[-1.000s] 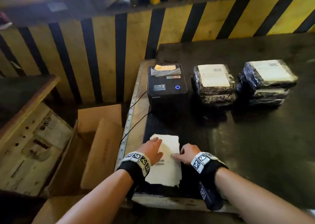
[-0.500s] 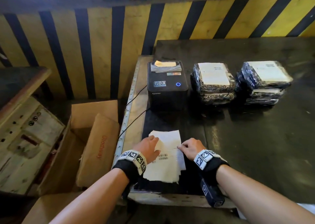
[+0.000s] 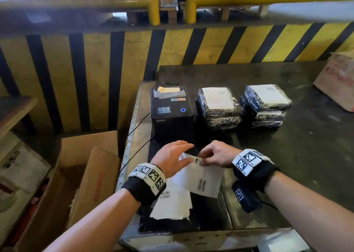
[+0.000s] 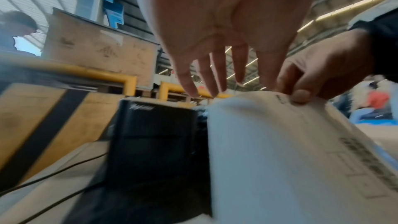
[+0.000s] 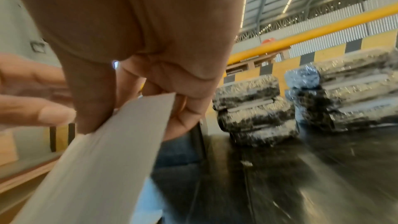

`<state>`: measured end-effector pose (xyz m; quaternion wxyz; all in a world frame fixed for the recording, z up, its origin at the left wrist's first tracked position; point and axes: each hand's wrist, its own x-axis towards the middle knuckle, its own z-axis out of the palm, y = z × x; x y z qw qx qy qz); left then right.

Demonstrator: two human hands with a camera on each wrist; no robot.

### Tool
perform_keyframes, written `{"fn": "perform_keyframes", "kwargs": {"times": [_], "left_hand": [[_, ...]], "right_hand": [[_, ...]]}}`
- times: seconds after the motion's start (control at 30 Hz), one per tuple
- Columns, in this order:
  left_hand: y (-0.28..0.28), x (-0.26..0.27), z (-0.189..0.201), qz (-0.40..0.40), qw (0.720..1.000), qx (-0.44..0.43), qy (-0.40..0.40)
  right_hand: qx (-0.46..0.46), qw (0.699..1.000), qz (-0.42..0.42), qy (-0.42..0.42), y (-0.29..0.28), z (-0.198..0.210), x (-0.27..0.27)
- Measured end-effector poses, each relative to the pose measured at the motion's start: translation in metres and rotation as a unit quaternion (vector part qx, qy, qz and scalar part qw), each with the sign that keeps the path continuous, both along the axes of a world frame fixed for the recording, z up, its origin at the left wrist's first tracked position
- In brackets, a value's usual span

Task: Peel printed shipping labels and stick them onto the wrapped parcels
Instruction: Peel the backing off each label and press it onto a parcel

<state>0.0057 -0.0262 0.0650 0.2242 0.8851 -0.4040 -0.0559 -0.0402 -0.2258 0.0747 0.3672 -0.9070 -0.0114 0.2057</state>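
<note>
One label sheet [image 3: 199,177] is pinched at its top corner between my right hand's [image 3: 216,154] thumb and curled fingers, raised just above the remaining label stack [image 3: 172,203] at the table's [image 3: 287,165] near edge. My left hand [image 3: 172,155] hovers beside it with fingers straight, holding nothing, so I judge peeling comes next: its fingertips must catch the backing's corner. Half a second ago both hands pressed on the flat stack; now the sheet is off it.
</note>
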Motion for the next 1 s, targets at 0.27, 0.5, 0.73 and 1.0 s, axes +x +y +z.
{"fn": "perform_keyframes", "kwargs": {"times": [0.27, 0.5, 0.73, 1.0], "left_hand": [[-0.028, -0.004, 0.028, -0.001, 0.998, -0.043, 0.046], [-0.045, -0.012, 0.049, 0.016, 0.984, -0.106, 0.139], [-0.067, -0.016, 0.075, 0.017, 0.982, -0.173, 0.067], [-0.049, -0.006, 0.085, 0.064, 0.955, -0.259, 0.131]], "right_hand": [[0.039, 0.994, -0.065, -0.073, -0.035, 0.046, -0.017], [0.073, 0.986, -0.121, -0.090, -0.061, 0.057, -0.034], [0.076, 0.987, -0.083, -0.111, -0.049, 0.080, -0.034], [0.077, 0.983, -0.112, -0.122, -0.075, 0.087, -0.051]]}}
